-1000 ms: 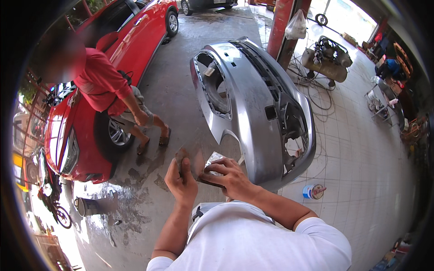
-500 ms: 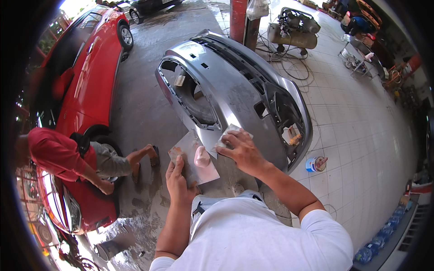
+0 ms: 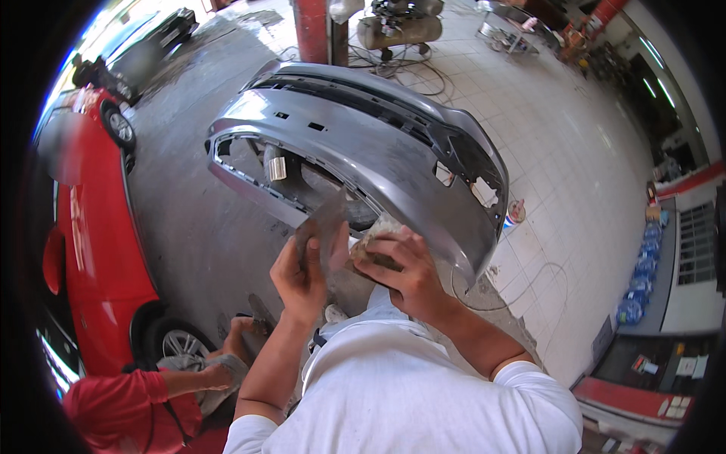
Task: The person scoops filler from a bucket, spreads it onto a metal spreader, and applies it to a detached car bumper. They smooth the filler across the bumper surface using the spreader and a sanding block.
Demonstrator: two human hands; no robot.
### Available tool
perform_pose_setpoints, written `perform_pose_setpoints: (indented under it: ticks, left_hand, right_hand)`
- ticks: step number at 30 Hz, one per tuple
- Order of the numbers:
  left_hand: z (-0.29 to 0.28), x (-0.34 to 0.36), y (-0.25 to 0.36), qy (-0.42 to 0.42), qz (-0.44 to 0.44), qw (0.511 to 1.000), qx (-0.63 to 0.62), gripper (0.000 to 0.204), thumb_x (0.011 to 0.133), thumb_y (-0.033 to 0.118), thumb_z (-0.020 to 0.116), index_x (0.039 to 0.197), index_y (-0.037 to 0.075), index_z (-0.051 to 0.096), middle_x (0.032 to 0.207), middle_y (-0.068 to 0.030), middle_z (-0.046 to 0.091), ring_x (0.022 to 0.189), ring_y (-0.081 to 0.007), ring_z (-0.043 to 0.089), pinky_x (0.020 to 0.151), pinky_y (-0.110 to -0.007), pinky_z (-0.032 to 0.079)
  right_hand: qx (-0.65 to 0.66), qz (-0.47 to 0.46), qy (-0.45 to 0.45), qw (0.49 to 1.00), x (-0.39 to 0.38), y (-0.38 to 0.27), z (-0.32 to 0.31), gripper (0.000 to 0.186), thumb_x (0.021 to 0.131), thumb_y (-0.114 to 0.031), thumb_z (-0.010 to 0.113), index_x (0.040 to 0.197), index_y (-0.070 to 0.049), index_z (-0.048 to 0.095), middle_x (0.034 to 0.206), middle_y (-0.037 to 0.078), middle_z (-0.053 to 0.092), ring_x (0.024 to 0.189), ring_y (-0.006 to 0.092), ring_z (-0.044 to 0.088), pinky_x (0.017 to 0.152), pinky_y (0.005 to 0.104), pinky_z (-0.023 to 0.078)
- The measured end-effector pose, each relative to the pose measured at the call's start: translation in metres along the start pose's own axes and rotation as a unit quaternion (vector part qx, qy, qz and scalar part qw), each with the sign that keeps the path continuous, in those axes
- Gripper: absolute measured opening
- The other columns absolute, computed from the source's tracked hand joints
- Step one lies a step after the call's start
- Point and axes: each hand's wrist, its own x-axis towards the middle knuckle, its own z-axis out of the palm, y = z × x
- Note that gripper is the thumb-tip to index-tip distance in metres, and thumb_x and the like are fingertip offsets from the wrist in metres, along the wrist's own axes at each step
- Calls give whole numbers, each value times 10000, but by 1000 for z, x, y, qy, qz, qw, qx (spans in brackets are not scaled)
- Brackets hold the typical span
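Note:
My left hand point(image 3: 297, 276) grips a flat mixing plate point(image 3: 324, 221), tilted nearly on edge, with pink paste point(image 3: 339, 246) on its inner face. My right hand point(image 3: 404, 272) is closed on a pale, scuffed flat spreader point(image 3: 378, 236) beside the plate. Just beyond both hands, a silver-grey car bumper point(image 3: 393, 166) rests raised, with cut-out openings along it and a small metallic piece point(image 3: 278, 168) inside the larger one. Whether the spreader touches the bumper, I cannot tell.
A co-worker in red point(image 3: 113, 412) is low at left beside a red car point(image 3: 106, 242). A red post point(image 3: 310, 34), compressor point(image 3: 397, 32), hoses and trolley point(image 3: 507, 34) stand behind. A can point(image 3: 514, 213) is right of the bumper; water bottles point(image 3: 639, 280) line the right wall.
My view has swung rightward, bringing the bumper across in front. The plate has tipped from flat back to nearly upright, closer to the spreader. The co-worker now appears lower in view.

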Motion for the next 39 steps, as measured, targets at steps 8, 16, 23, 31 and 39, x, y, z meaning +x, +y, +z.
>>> perform_pose_setpoints:
  ticks: [8,16,23,31,39]
  left_hand:
    - [3,103,-23,7,18,986,-166,297,1099,157,574,1303,-45,650,1059,-72,733,915,-108,641,807,-278,533]
    - [29,177,-48,-102,-427,766,-469,351,1077,252,623,1364,51,598,1258,-70,677,1089,-204,682,907,-376,595]
    - [53,233,-91,-188,-196,894,-355,236,1105,159,582,1252,-8,660,1090,-53,729,917,-122,646,835,-270,522]
    - [75,340,-119,-271,-65,886,-371,247,1105,192,601,1188,-29,673,1035,-30,702,879,-81,589,762,-231,478]
    - [109,413,-249,-235,-408,773,-426,324,1095,224,593,1334,5,599,1203,-90,686,1070,-196,679,920,-368,581]
  right_hand:
    - [-1,69,38,997,45,10,39,702,661,99,723,1301,-187,719,1284,49,602,1300,302,572,1125,602,401]
    - [77,78,151,982,135,53,37,684,695,181,686,1295,-140,620,1397,200,507,1326,423,546,1098,587,458]
    - [-232,182,87,952,155,84,12,609,693,96,686,1214,-211,757,1296,37,658,1299,301,599,1135,542,408]
    - [-153,359,139,910,206,55,80,660,690,147,650,1258,-169,760,1285,79,705,1239,306,642,1090,466,476]
    - [-255,441,114,853,218,153,94,588,766,157,576,1236,-140,764,1206,120,736,1112,352,691,962,436,550]
